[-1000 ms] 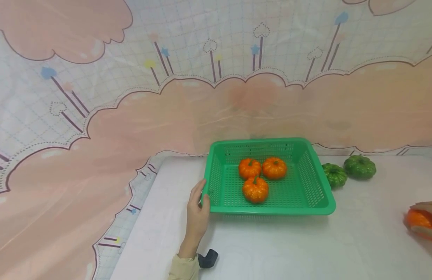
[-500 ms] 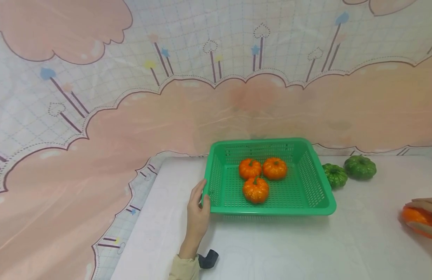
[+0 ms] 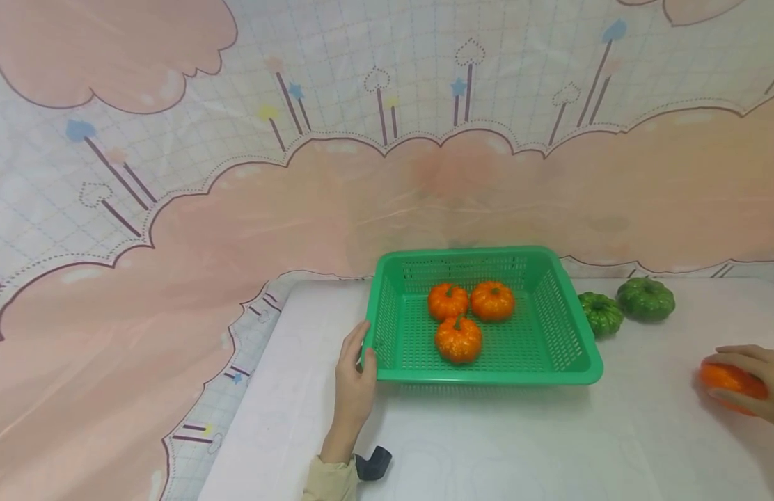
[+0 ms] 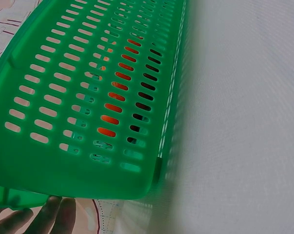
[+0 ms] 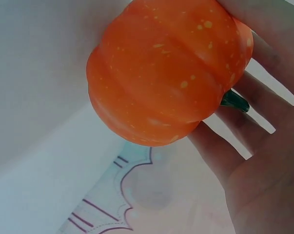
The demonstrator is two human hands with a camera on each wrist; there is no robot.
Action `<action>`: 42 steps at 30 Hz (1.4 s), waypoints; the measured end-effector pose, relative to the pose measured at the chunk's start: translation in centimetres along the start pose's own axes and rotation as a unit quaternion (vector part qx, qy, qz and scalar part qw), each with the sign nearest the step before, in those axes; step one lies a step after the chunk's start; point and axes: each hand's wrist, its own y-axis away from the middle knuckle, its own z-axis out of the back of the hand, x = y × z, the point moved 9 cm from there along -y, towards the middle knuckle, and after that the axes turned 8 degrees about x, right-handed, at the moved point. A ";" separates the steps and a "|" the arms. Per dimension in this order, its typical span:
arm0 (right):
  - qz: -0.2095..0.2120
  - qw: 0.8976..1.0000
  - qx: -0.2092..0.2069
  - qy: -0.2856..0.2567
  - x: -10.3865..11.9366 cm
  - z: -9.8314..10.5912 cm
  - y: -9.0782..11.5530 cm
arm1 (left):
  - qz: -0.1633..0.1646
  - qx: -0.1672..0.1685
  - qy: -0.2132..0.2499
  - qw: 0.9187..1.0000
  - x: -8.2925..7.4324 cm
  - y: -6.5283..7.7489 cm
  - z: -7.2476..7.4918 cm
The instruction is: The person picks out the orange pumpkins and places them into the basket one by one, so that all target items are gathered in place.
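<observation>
My left hand (image 3: 353, 384) grips the left rim of a green plastic basket (image 3: 487, 377). In the left wrist view, the fingers (image 4: 48, 214) touch the basket's edge at the lower left. Three small orange pumpkins (image 3: 459, 339) sit together inside the basket. At the far right my right hand (image 3: 755, 379) holds another orange pumpkin (image 3: 727, 378), its fingers and thumb around the sides. Close up in the right wrist view, this pumpkin (image 5: 161, 73) shows yellow speckles and a dark green stem (image 5: 235, 101) pointing toward the palm.
Two green pumpkins (image 3: 645, 300) stand just right of the basket, near the back of the white table (image 3: 487, 445). A patterned cloth (image 3: 268, 223) with pink cloud shapes hangs behind. A black strap piece (image 3: 374, 463) shows at the left wrist.
My right hand has moved left, farther into view, with the orange pumpkin in its grip. The left hand and the basket have stayed in place.
</observation>
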 end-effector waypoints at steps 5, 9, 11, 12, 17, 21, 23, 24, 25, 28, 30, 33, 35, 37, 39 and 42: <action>0.040 0.999 -0.025 0.004 2.2 0.9 0.1 | -0.002 0.000 -0.001 1.000 -0.1 0.0 0.0; 0.067 0.996 -0.055 0.004 3.9 1.7 0.4 | -0.004 -0.001 -0.002 1.000 -0.2 0.0 0.0; 0.075 0.995 -0.058 0.002 4.6 1.9 0.4 | -0.006 -0.002 -0.001 1.000 -0.2 0.0 0.1; 0.078 0.995 -0.056 0.002 4.8 1.9 0.4 | -0.007 -0.002 0.001 1.000 -0.3 0.0 0.1; 0.084 0.996 -0.037 0.001 5.7 2.0 0.0 | -0.007 -0.003 0.007 1.000 -0.4 0.0 0.1; 0.099 0.994 -0.051 0.004 6.8 2.5 -0.1 | -0.001 -0.005 0.002 1.000 -0.4 0.0 0.1; 0.107 0.993 -0.055 0.010 7.4 2.7 -0.1 | 0.002 -0.006 0.001 1.000 -0.3 0.0 0.1; 0.109 0.993 -0.054 0.013 7.6 2.7 -0.2 | 0.003 -0.007 0.001 1.000 -0.3 0.0 0.1; 0.110 0.992 -0.052 0.015 7.9 2.8 -0.2 | 0.003 -0.007 0.002 1.000 -0.3 0.0 0.1; 0.117 0.991 -0.059 0.019 8.6 3.1 -0.3 | 0.000 -0.007 0.004 1.000 -0.2 0.0 0.0; 0.124 0.990 -0.067 0.017 9.0 3.4 -0.3 | -0.001 -0.005 0.000 1.000 -0.2 0.0 0.0; 0.142 0.986 -0.091 0.015 9.9 4.0 -0.2 | -0.006 -0.004 -0.009 1.000 -0.4 0.0 0.1; 0.148 0.985 -0.094 0.012 10.5 4.4 -0.2 | -0.006 -0.004 -0.011 1.000 -0.9 0.0 0.2; 0.149 0.985 -0.092 0.006 11.1 4.7 -0.3 | -0.006 -0.005 -0.009 1.000 -0.9 0.0 0.2; 0.143 0.986 -0.081 0.001 11.5 4.8 -0.6 | -0.002 -0.005 -0.008 1.000 -0.8 0.0 0.2; 0.138 0.988 -0.069 -0.001 12.0 4.9 -0.9 | 0.001 -0.003 -0.007 1.000 -0.2 0.0 0.1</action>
